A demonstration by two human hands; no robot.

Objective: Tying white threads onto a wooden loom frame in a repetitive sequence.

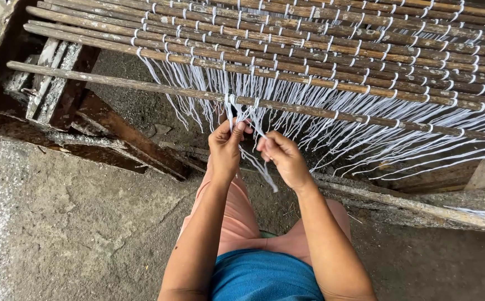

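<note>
Nearest the camera was the person's blue top (264,278), with pinkish-clad knees (237,217) just beyond it and two bare forearms reaching forward over them. The largest thing in view was the mat of brown sticks (337,44), laid side by side and bound in rows by white string, spreading across the upper part of the view and slanting down toward the right. Below it lay the grey concrete floor (58,223), rough and stained, and at the left a dark wooden frame (58,95) with pale, flaking boards. One single stick (114,81) lay apart from the mat's near edge, running from the left across to the right, with white strings knotted around it in places. From the mat's edge a fringe of loose white strings (365,139) hung and trailed down to the right. The left hand (225,146) was pinched shut on a few white strands (241,120) just under that single stick, thumb and fingers pressed together. The right hand (284,159), just beside it and nearly touching, was likewise closed on strands from the same bunch, one end dangling below between the wrists.
</note>
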